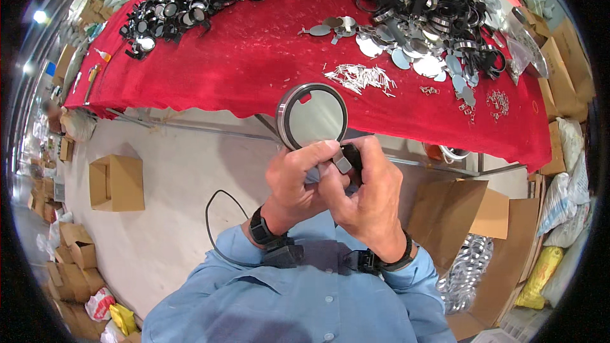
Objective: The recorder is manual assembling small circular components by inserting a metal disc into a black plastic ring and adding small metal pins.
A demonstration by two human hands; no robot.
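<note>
A round mirror (312, 116) in a silver-rimmed frame with a black stem stands up in front of me, below the table edge. My left hand (293, 178) pinches its lower rim between thumb and fingers. My right hand (368, 194) grips the black base piece (348, 157) at the mirror's stem, thumb pressed on a small grey tab. Both wrists wear black bands.
A table with a red cloth (254, 57) holds a pile of black frames (184, 0) at the far left, a larger heap of frames and loose mirror discs (419, 25) at the right, and small white pins (362, 77). Cardboard boxes (117, 181) stand on the floor.
</note>
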